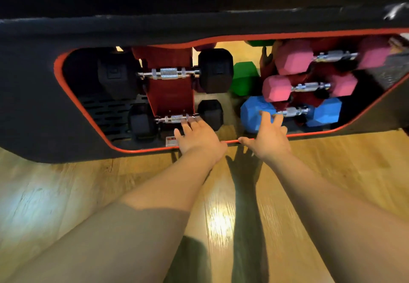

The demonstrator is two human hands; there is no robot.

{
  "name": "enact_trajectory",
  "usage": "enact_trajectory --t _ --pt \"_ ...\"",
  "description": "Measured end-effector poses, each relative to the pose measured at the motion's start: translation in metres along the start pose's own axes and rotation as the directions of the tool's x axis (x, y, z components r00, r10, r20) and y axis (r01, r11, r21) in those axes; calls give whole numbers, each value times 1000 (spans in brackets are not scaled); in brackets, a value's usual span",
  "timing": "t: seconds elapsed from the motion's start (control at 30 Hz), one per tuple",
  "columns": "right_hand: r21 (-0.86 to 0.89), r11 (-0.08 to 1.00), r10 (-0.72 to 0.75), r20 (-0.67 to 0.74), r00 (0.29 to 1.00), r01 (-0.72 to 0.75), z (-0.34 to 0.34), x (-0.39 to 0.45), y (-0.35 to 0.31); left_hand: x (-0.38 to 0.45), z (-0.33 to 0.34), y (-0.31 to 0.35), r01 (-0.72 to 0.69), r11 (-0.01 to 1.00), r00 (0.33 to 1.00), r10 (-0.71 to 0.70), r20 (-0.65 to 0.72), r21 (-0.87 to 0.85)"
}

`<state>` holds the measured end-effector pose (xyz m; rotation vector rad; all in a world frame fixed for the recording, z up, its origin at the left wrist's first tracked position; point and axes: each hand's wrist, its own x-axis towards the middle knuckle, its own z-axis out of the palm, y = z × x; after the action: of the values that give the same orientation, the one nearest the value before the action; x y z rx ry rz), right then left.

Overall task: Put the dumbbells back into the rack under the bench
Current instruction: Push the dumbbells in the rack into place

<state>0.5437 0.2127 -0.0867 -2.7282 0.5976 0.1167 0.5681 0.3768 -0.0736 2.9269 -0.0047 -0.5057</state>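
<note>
Under the black bench (199, 23) a red rack (170, 96) holds two black hex dumbbells, a large one (215, 70) above and a smaller one (210, 114) below. To the right sit two pink dumbbells (294, 56) (276, 87), a blue dumbbell (325, 112) and a green one (243, 79). My left hand (199, 137) reaches in with straight fingers that touch the chrome handle of the lower black dumbbell. With spread fingers, my right hand (270, 134) lies over the blue dumbbell's near head. Neither hand grips anything.
The bench's side opening has a red rim (141, 148) right in front of my wrists. A slotted black panel (106, 114) lines the left inside. The wooden floor (221, 216) stretches below, with my forearms over it.
</note>
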Motion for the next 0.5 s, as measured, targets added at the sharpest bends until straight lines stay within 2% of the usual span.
enact_trajectory --t 0.1,0.2,0.5 --pt "7 1000 13 -9 1000 -13 -13 0 23 -7 -5 32 -173 981 981 164 -104 -83" --pt "-61 998 26 -6 1000 -27 -37 6 56 -16 -9 57 -261 959 953 237 -187 -113" --pt "-182 980 85 -17 996 -87 -116 53 158 -6 3 111 -298 931 949 266 -168 -212"
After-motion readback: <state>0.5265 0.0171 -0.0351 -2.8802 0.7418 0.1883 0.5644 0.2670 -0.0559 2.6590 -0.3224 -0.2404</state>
